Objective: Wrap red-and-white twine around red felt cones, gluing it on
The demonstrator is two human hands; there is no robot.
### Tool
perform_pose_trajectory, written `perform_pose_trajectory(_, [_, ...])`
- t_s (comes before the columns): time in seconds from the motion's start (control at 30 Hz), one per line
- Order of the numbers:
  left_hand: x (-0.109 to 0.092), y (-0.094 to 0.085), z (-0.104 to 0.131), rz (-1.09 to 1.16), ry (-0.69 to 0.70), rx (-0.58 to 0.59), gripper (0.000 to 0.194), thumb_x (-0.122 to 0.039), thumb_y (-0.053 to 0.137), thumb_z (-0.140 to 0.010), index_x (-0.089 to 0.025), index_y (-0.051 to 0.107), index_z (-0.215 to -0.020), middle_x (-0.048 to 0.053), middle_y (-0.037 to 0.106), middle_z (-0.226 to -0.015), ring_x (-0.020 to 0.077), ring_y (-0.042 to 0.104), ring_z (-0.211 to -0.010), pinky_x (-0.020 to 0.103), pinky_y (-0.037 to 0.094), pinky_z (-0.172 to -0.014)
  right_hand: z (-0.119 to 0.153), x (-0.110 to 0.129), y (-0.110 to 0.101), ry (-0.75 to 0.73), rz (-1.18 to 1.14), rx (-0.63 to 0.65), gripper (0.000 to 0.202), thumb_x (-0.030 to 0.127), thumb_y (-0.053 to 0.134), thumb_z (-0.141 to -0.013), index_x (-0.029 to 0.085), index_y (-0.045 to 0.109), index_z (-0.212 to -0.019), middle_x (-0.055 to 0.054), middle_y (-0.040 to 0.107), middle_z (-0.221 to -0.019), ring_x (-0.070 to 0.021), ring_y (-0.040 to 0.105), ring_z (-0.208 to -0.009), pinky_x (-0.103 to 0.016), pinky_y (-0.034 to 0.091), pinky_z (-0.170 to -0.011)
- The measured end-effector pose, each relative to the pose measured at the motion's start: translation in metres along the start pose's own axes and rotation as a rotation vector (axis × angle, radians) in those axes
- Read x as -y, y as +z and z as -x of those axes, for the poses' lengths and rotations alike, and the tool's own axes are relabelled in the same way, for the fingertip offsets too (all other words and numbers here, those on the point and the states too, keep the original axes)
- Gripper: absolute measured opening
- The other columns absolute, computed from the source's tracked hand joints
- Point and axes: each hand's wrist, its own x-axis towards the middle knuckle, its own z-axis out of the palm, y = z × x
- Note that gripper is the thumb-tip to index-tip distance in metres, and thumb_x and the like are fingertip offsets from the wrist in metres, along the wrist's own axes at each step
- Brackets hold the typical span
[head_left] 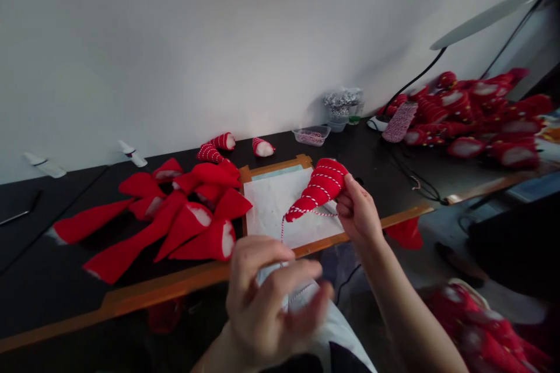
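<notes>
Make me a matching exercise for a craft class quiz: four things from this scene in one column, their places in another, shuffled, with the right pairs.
Things:
1. wound cone
2. twine spool
3. plain red cones
4. bead tray

Places:
A. piled left of the white sheet
B. at the wall, behind the sheet
C. held in the right hand
D. beside the right-hand pile of finished cones

Pairs: 1-C, 2-D, 3-A, 4-B. The left hand holds the twine low, near the body.

Cone (318, 188) above mat (271, 204), seemingly.
</notes>
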Motion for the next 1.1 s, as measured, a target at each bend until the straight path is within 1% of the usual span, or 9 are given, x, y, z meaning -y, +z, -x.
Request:
perform_pose_trajectory(0.1, [0.025,0.017,0.003,-0.152,0.129,-0.047,0.021,-0.014,0.077,-0.075,-0.022,0.07,-0.093,0.005,0.052,-0.093,0.0182,0.054,-0.084,0.035,0.048,-0.078,0.002,0.001,0.001,0.018,-0.018,0.006,0.05,0.039,0.089,-0.062,0.018,0.044,-0.064,0.012,0.02,-0.055,-0.0023,0.011,-0.044,-0.013,0.01,-0.032])
perform_pose_trajectory(0.17, [0.038,0.024,0.009,-0.205,0.147,-0.005,0.019,-0.015,0.075,-0.076,-0.022,0.072,-0.094,0.006,0.054,-0.095,0.02,0.055,-0.085,0.038,0.046,-0.081,0.003,0.0,0.001,0.036,-0.024,0.012,0.049,0.039,0.089,-0.063,0.018,0.045,-0.065,0.012,0.02,-0.055,-0.0025,0.01,-0.044,-0.013,0.009,-0.032])
perform_pose_trajectory(0.27, [0.046,0.025,0.014,-0.174,0.146,0.018,0.018,-0.016,0.067,-0.081,-0.02,0.072,-0.097,0.008,0.054,-0.099,0.022,0.054,-0.088,0.04,0.045,-0.083,0.004,-0.001,0.002,0.044,-0.02,0.019,0.048,0.04,0.088,-0.065,0.018,0.045,-0.065,0.012,0.02,-0.056,-0.0029,0.01,-0.045,-0.013,0.009,-0.032])
perform_pose_trajectory(0.33, [0.047,0.023,0.013,-0.16,0.13,0.015,0.024,-0.017,0.063,-0.082,-0.019,0.07,-0.105,0.009,0.054,-0.102,0.0228,0.053,-0.091,0.04,0.045,-0.083,0.005,0.0,0.003,0.037,-0.009,0.024,0.047,0.04,0.087,-0.065,0.018,0.045,-0.064,0.011,0.02,-0.056,-0.0031,0.01,-0.045,-0.013,0.01,-0.032])
perform_pose_trajectory(0.43, [0.047,0.022,0.007,-0.169,0.105,0.065,0.03,-0.021,0.061,-0.084,-0.018,0.068,-0.113,0.01,0.053,-0.107,0.0249,0.053,-0.096,0.042,0.042,-0.086,0.007,0.001,0.005,0.036,0.001,0.03,0.047,0.04,0.087,-0.066,0.019,0.045,-0.065,0.011,0.02,-0.057,-0.0033,0.01,-0.045,-0.012,0.01,-0.032])
perform_pose_trajectory(0.6, [0.049,0.023,0.001,-0.111,0.071,0.133,0.032,-0.025,0.056,-0.087,-0.017,0.067,-0.116,0.012,0.051,-0.114,0.0271,0.051,-0.102,0.044,0.039,-0.09,0.014,0.002,0.007,0.046,-0.01,0.068,0.047,0.038,0.088,-0.066,0.018,0.044,-0.065,0.011,0.019,-0.057,-0.0036,0.009,-0.047,-0.012,0.01,-0.034])
perform_pose_trajectory(0.73, [0.05,0.024,-0.001,-0.095,0.058,0.215,0.031,-0.027,0.057,-0.088,-0.019,0.068,-0.116,0.011,0.05,-0.118,0.0281,0.05,-0.105,0.046,0.038,-0.093,0.019,0.002,0.009,0.05,0.002,0.123,0.046,0.038,0.087,-0.068,0.018,0.045,-0.064,0.011,0.021,-0.055,-0.0035,0.008,-0.047,-0.013,0.009,-0.035])
perform_pose_trajectory(0.93, [0.047,0.025,-0.006,-0.066,0.034,0.257,0.036,-0.029,0.056,-0.09,-0.019,0.063,-0.124,0.012,0.049,-0.119,0.0275,0.049,-0.107,0.045,0.038,-0.093,0.025,-0.003,0.012,0.055,0.057,0.183,0.038,0.04,0.084,-0.071,0.016,0.055,-0.067,0.011,0.023,-0.053,-0.0028,0.009,-0.045,-0.014,0.009,-0.036])
perform_pose_trajectory(1.1, [0.045,0.026,-0.009,-0.042,0.024,0.284,0.032,-0.028,0.056,-0.09,-0.018,0.066,-0.118,0.011,0.05,-0.117,0.026,0.05,-0.104,0.043,0.039,-0.092,0.031,-0.006,0.014,0.05,0.096,0.208,0.037,0.04,0.083,-0.073,0.017,0.055,-0.068,0.012,0.023,-0.052,-0.0023,0.01,-0.044,-0.014,0.01,-0.036])
